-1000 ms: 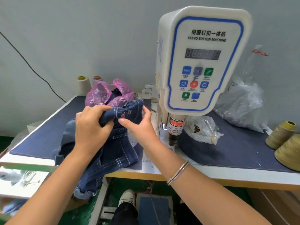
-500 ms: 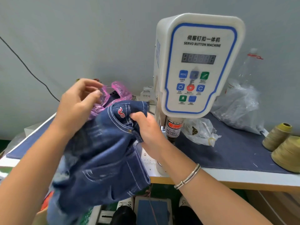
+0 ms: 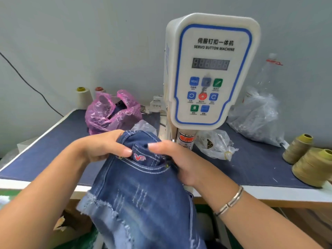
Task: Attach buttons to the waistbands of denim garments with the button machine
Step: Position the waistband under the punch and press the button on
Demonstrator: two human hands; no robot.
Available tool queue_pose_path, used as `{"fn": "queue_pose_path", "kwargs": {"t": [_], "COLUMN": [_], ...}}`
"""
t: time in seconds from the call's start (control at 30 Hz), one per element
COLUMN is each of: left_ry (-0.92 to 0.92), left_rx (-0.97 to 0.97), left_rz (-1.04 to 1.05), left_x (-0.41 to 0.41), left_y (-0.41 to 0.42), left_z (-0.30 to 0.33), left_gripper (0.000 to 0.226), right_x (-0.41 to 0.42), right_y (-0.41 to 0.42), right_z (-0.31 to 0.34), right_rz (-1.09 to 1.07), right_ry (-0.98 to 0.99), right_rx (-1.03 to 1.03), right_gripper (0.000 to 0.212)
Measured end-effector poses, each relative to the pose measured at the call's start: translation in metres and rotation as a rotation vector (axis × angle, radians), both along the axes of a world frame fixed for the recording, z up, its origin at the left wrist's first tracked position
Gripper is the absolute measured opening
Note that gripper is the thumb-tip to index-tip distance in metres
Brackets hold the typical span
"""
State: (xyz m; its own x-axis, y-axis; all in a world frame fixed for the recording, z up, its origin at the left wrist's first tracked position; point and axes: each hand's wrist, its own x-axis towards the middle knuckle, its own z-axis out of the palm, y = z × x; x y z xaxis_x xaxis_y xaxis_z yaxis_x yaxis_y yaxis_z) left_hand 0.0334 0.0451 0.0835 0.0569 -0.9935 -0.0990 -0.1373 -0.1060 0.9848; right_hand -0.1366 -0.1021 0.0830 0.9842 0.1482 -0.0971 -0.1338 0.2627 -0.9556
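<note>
A pair of dark blue denim shorts with white stitching and a frayed hem hangs over the table's front edge. Its waistband, with a small red logo patch, is bunched up in front of the white servo button machine. My left hand grips the waistband on the left side. My right hand grips it on the right, just before the machine's press head. Whether a button sits on the waistband is hidden by the folds and my fingers.
A pink plastic bag lies at the back left. Clear plastic bags sit right of the machine. Olive thread cones stand at the far right, two pale cones by the wall. The table is covered in blue cloth.
The shorts were lifted and turned, and now hang with the waistband up by the press head. My left hand came down from near the pink bag and took hold of the waistband.
</note>
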Motion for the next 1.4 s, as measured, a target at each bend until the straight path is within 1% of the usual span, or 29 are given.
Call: {"fn": "queue_pose_path", "kwargs": {"t": [0.07,0.13,0.2,0.27,0.33,0.47,0.5,0.57,0.63,0.7,0.77,0.83,0.9,0.97,1.03,1.1,1.17,1.27,1.3,1.37,1.4], "left_ry": [-0.009,-0.028,-0.041,0.009,0.049,0.065,0.073,0.109,0.148,0.156,0.175,0.215,0.168,-0.029,-0.210,-0.267,-0.339,-0.525,-0.532,-0.384,-0.297], "left_rx": [0.010,0.050,0.116,0.168,0.180,0.168,0.160,0.130,0.090,0.072,0.072,0.088,0.157,0.253,0.322,0.309,0.270,0.255,0.239,0.167,0.126], "left_rz": [0.030,0.027,0.029,0.046,0.084,0.138,0.135,0.134,0.140,0.143,0.149,0.157,0.135,0.070,-0.005,-0.068,-0.086,-0.073,-0.077,-0.079,-0.063], "left_x": [-0.002,-0.008,-0.015,-0.023,-0.030,-0.034,-0.035,-0.035,-0.033,-0.031,-0.030,-0.026,-0.020,-0.014,-0.015,-0.024,-0.038,-0.051,-0.052,-0.050,-0.045], "left_y": [-0.001,-0.001,-0.006,-0.013,-0.020,-0.030,-0.031,-0.033,-0.034,-0.034,-0.033,-0.031,-0.027,-0.023,-0.022,-0.024,-0.029,-0.038,-0.040,-0.037,-0.035], "left_z": [-0.003,-0.006,-0.013,-0.020,-0.026,-0.036,-0.038,-0.042,-0.045,-0.047,-0.050,-0.051,-0.047,-0.038,-0.024,-0.012,-0.004,-0.001,-0.002,-0.006,-0.009], "left_gripper": [0.039,0.041,0.047,0.042,0.036,0.041,0.044,0.058,0.064,0.058,0.053,0.055,0.053,0.051,0.053,0.056,0.066,0.068,0.063,0.040,0.029], "right_x": [-0.015,-0.028,-0.038,-0.046,-0.052,-0.060,-0.062,-0.069,-0.074,-0.078,-0.080,-0.081,-0.078,-0.072,-0.063,-0.054,-0.044,-0.033,-0.032,-0.032,-0.034], "right_y": [-0.006,-0.015,-0.025,-0.038,-0.047,-0.060,-0.063,-0.069,-0.075,-0.080,-0.084,-0.083,-0.079,-0.074,-0.068,-0.059,-0.050,-0.043,-0.043,-0.047,-0.051], "right_z": [-0.002,-0.011,-0.020,-0.028,-0.034,-0.048,-0.049,-0.049,-0.049,-0.052,-0.055,-0.052,-0.045,-0.039,-0.036,-0.032,-0.027,-0.022,-0.021,-0.021,-0.022], "right_rz": [0.074,0.103,0.082,0.021,-0.020,-0.098,-0.093,-0.045,0.040,0.108,0.157,0.169,0.078,-0.029,-0.060,-0.057,-0.021,0.044,0.044,0.020,0.032], "right_ry": [0.032,0.078,0.119,0.151,0.171,0.173,0.163,0.148,0.185,0.265,0.335,0.350,0.320,0.278,0.243,0.231,0.221,0.202,0.204,0.228,0.245], "right_rx": [-0.101,-0.261,-0.424,-0.486,-0.468,-0.285,-0.234,-0.153,-0.158,-0.268,-0.394,-0.482,-0.517,-0.449,-0.377,-0.344,-0.358,-0.374,-0.374,-0.362,-0.342], "right_gripper": [0.025,0.033,0.032,0.026,0.022,0.043,0.046,0.051,0.056,0.050,0.035,0.022,0.015,0.013,0.010,0.010,0.009,0.007,0.010,0.024,0.024]}}
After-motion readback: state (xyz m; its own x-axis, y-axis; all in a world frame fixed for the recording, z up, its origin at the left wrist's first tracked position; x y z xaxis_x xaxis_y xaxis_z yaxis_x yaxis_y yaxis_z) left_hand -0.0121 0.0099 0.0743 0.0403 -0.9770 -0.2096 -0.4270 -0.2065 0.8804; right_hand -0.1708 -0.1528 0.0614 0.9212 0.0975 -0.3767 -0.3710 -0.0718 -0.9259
